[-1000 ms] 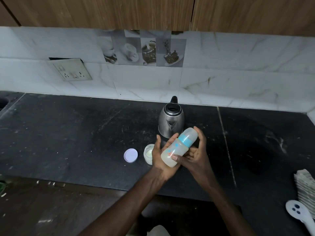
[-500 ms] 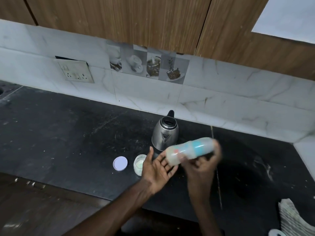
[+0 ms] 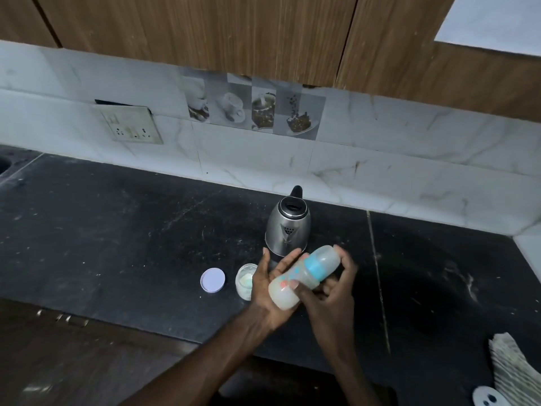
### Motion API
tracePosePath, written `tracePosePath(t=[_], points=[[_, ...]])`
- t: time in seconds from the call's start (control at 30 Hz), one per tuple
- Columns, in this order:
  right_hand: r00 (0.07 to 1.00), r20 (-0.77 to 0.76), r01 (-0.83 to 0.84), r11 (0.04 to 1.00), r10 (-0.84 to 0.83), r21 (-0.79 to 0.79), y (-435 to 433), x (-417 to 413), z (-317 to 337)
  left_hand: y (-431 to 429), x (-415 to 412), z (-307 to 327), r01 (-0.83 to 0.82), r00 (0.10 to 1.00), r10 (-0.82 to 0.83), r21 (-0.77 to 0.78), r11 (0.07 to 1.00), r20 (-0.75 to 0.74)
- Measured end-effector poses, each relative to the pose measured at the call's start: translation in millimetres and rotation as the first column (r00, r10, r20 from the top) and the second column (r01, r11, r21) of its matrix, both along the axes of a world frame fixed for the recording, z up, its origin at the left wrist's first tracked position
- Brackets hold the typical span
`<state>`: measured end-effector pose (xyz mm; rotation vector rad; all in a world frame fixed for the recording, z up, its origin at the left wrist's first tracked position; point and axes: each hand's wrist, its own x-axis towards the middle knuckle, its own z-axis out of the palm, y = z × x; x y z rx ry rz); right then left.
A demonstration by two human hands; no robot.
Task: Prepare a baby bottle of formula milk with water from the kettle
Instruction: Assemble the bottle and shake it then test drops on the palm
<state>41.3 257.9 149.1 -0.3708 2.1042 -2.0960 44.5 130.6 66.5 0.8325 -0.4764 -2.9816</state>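
A capped baby bottle (image 3: 304,276) with a blue collar and milky liquid lies tilted between my palms, above the black counter (image 3: 117,244). My right hand (image 3: 330,291) grips it from the right, thumb across its body. My left hand (image 3: 268,288) lies flat under the bottle's base, fingers straight. Just behind the hands stands the steel kettle (image 3: 288,224), lid shut. An open small formula jar (image 3: 245,281) sits left of my left hand, partly hidden by it, with its white lid (image 3: 212,280) lying beside it.
A folded cloth (image 3: 515,370) and a white utensil (image 3: 487,398) lie at the counter's near right edge. A tiled wall with a socket plate (image 3: 128,124) backs the counter, under wooden cabinets (image 3: 205,30).
The bottle swung up to the right out of my left palm, then came back down into it. The camera view shifted upward and left.
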Motion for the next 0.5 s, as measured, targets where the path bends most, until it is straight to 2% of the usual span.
tracePosePath(t=[0.07,0.13,0.2,0.23,0.27,0.3,0.33,0.4,0.47,0.5], points=[[0.997,-0.082,0.0,0.999,0.003,0.038,8,-9,5,-2,-3,5,-0.021,1.0,0.021,0.004,1.0,-0.014],[0.977,-0.163,0.119,0.985,-0.139,-0.125,20,-28,22,-3,-4,7,-0.032,0.999,0.031,-0.024,0.999,-0.025],[0.927,-0.116,0.302,0.894,-0.357,-0.331,25,-49,33,-4,-5,6,-0.027,1.0,0.027,-0.044,0.999,-0.011],[0.898,-0.058,0.386,0.844,-0.436,-0.374,22,-53,30,-4,-5,6,-0.032,0.999,0.032,-0.043,0.999,-0.012],[0.883,-0.005,0.439,0.828,-0.47,-0.348,18,-50,28,-4,-6,6,-0.039,0.999,0.038,-0.044,0.998,-0.019],[0.918,0.023,0.387,0.881,-0.396,-0.271,12,-44,20,-4,-7,5,-0.046,0.999,0.045,-0.041,0.998,-0.024],[0.965,0.025,0.26,0.954,-0.26,-0.15,8,-35,11,-2,-8,6,-0.053,0.998,0.052,-0.032,0.998,-0.025],[1.0,0.013,-0.021,0.998,0.02,0.065,7,-19,-5,2,-8,9,-0.053,0.998,0.053,-0.011,0.999,-0.026],[0.996,-0.055,-0.063,0.991,0.07,0.119,14,-20,1,4,-6,11,-0.051,0.998,0.05,-0.015,0.999,-0.022],[0.995,-0.093,-0.015,0.997,0.022,0.072,20,-28,9,2,-4,12,-0.053,0.998,0.053,-0.03,0.998,-0.018]])
